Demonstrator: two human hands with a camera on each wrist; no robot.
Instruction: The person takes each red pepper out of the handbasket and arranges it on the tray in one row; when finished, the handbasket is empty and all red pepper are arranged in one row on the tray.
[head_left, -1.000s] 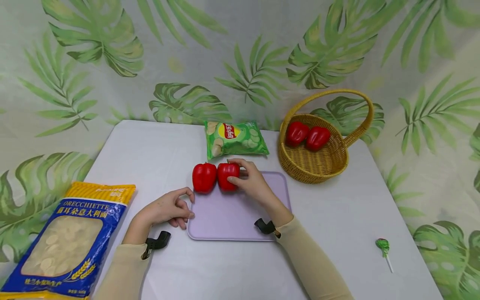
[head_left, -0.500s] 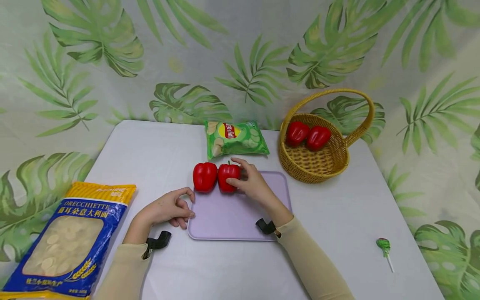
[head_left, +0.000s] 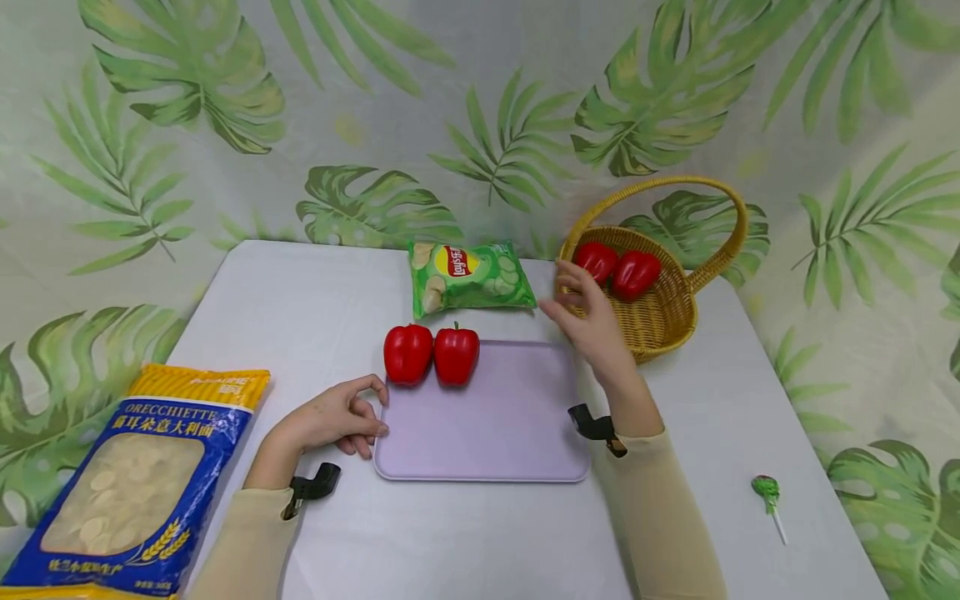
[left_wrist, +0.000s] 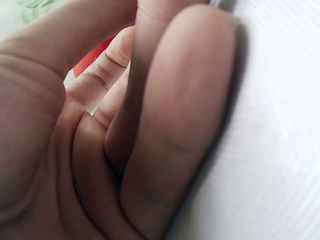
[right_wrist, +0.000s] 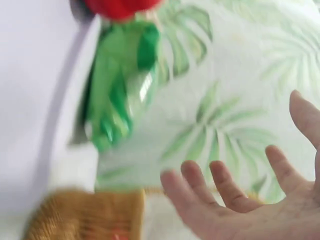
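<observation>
My left hand (head_left: 337, 417) holds the left edge of the lilac tray (head_left: 517, 433), its fingers bent at the rim. In the left wrist view, the curled fingers (left_wrist: 175, 100) lie close against the white surface and hide most of the tray. A red bell pepper (head_left: 408, 355) and a second bell pepper with a green stem (head_left: 456, 357) stand side by side at the tray's far left corner. Nothing is in my right hand (head_left: 596, 325), which is raised in front of the wicker basket (head_left: 637, 337) with spread fingers. Two more red peppers (head_left: 636, 275) lie in the basket.
Behind the tray lies a green bag of chips (head_left: 472, 279). At the left is a blue and yellow orecchiette bag (head_left: 135, 483). A green-wrapped lollipop (head_left: 768, 496) lies on the right of the white table (head_left: 465, 542). The basket's tall handle (head_left: 738, 225) arches up.
My right hand has let go of the pepper on the right of the pair and moved right and back to the basket. The pepper stays on the tray. My left hand keeps its place.
</observation>
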